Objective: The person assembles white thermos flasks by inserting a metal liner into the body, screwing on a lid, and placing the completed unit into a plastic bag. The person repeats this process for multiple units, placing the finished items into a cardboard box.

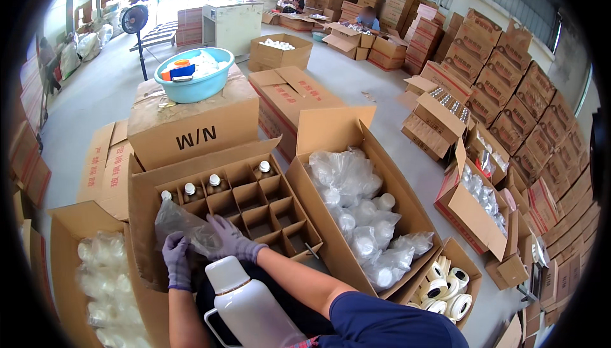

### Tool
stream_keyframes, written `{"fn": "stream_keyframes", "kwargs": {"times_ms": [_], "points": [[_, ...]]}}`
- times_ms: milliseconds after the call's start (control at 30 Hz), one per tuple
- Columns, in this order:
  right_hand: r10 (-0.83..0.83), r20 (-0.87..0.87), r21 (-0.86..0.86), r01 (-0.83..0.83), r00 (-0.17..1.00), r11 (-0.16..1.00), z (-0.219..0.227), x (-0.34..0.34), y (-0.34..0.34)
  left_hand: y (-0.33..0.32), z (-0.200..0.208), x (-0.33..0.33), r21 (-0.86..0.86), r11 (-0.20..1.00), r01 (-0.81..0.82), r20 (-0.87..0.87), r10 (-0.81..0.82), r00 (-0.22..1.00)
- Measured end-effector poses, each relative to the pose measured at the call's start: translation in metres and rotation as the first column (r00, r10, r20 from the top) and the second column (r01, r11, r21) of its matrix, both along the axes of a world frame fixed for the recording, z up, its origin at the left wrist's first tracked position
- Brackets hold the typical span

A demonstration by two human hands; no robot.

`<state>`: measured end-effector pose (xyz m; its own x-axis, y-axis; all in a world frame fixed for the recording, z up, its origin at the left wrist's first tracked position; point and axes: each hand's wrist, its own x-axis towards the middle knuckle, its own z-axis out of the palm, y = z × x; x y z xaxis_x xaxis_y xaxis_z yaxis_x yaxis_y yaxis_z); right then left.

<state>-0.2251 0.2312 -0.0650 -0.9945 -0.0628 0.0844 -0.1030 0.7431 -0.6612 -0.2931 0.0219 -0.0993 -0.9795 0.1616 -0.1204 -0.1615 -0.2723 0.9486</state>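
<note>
A clear plastic bag (173, 219) is stretched between my two gloved hands, over the near left part of a divided carton (210, 205). My left hand (177, 260) pinches the bag's near edge. On its right side, my right hand (234, 238) grips the bag, with its thumb partly hidden. Below my hands, a pale grey vacuum flask (258, 306) with a white cup lid and side handle leans upright against my lap. Several bottles with white caps (214, 179) stand in the carton's far cells.
To the right, an open carton (398, 287) holds bagged clear-white parts; another carton (67, 221) with wrapped parts is at left. White ring-shaped parts (458, 306) fill a box at lower right. Ahead, a blue basin (200, 87) sits on a closed carton. Two people work farther back among stacked boxes.
</note>
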Motion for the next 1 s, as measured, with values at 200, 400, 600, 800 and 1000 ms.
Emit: {"fn": "stream_keyframes", "kwargs": {"times_ms": [200, 400, 600, 800, 1000], "points": [[-0.278, -0.124, -0.412, 0.206, 0.952, 0.888, -0.018, -0.02, -0.002, 0.006, 0.056, 0.023, 0.24, 0.965, 0.106, -0.269, -0.039, 0.962], [-0.416, 0.152, -0.719, 0.389, 0.897, 0.576, 0.023, -0.03, -0.019, -0.001, 0.1, 0.083, -0.145, 0.95, 0.277, -0.374, -0.312, 0.873], [-0.253, 0.025, -0.81, 0.168, 0.967, 0.562, 0.094, -0.036, 0.03, -0.012, 0.136, 0.033, -0.328, 0.938, -0.11, -0.512, -0.078, 0.856], [0.125, -0.403, -0.138, -0.195, 0.907, 0.971, 0.162, 0.008, 0.02, 0.009, 0.199, 0.043, -0.216, 0.972, -0.094, -0.436, -0.01, 0.9], [-0.363, -0.053, -0.769, 0.194, 0.93, 0.61, 0.128, -0.022, 0.085, -0.009, 0.218, 0.049, -0.12, 0.954, -0.274, -0.572, 0.159, 0.804]]}}
